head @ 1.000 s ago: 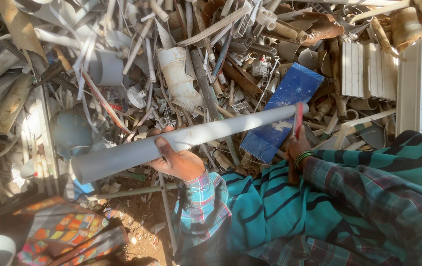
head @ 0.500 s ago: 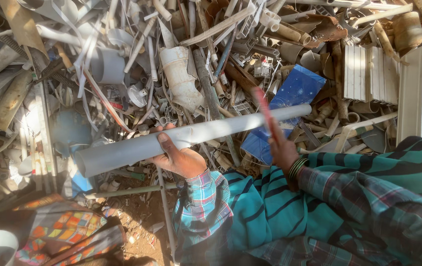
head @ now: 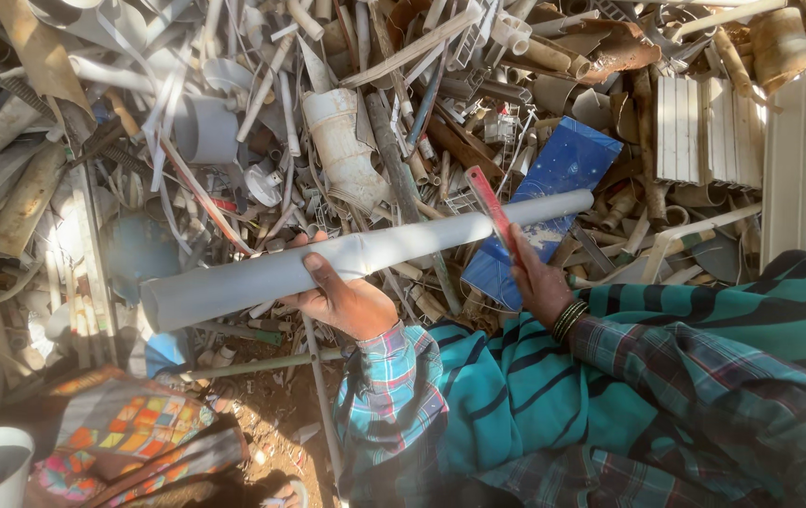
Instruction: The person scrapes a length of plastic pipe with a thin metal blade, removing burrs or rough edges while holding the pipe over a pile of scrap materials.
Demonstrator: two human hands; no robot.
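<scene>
Your left hand (head: 351, 301) is wrapped around a long grey pipe (head: 365, 254), gripping it near the middle and holding it level above a heap of scrap plastic (head: 347, 113). Your right hand (head: 537, 282) is closed on a thin red blade (head: 492, 205), which lies across the pipe near its right end. A blue panel (head: 563, 174) lies just behind.

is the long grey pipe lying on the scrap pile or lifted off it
Lifted. The left hand grips the grey pipe near its middle, holding it roughly level above the scrap pile.
</scene>
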